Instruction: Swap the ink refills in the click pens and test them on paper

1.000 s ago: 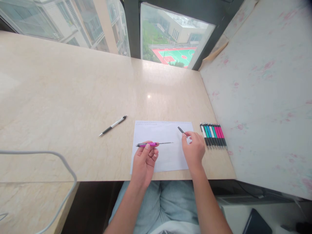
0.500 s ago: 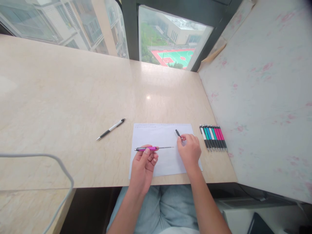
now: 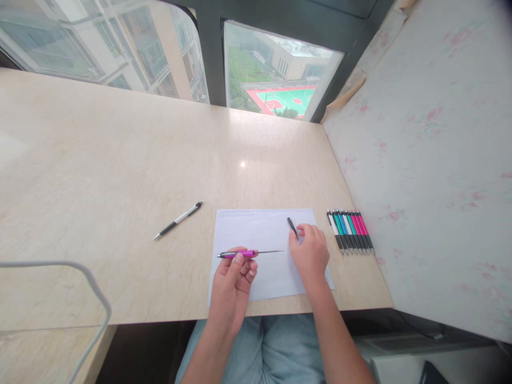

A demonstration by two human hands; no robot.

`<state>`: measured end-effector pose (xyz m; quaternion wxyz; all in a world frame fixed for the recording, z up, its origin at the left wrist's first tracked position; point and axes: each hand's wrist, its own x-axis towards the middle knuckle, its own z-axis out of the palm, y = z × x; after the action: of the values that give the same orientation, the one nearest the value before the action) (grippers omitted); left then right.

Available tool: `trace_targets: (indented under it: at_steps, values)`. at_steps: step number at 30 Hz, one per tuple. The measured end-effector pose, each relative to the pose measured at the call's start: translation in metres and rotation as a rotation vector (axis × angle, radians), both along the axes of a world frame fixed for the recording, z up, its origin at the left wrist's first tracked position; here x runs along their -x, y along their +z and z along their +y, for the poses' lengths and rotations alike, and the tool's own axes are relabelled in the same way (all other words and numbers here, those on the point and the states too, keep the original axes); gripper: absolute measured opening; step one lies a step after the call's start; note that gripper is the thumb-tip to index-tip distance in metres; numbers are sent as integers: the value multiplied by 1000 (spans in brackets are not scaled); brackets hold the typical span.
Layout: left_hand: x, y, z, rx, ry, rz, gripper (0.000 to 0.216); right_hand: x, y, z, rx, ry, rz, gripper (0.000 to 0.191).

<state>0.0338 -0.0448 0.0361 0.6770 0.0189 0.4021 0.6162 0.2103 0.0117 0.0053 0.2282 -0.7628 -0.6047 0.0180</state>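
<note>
Left hand [image 3: 231, 290] is grasping the pink pen [image 3: 245, 254], thumb pressing on top, other fingers curling below; clip end is pointing left, bare refill [image 3: 271, 252] is sticking out of the other end toward my right hand [image 3: 310, 257], tip stopping short of it; right hand is pinching the black grip [image 3: 292, 227] at its lower end, thumb against fingers, upper end leaning away and to the left; both hands are hovering over or resting on the paper [image 3: 276, 280], can't tell which; a white-and-black pen [image 3: 178, 221] is lying on the desk [image 3: 120, 181] left of and beyond my left hand, well apart; a row of pens [image 3: 350, 232] is sitting just right of my right hand, side by side; a grey cable [image 3: 94, 285] is curving far left of both hands.
</note>
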Motion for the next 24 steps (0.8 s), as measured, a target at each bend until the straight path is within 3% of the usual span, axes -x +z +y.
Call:
trace_targets:
  at_steps: [24]
  values:
    - [0, -2, -2, 9, -11, 17, 23, 0, -6, 7, -16, 64, 16, 11]
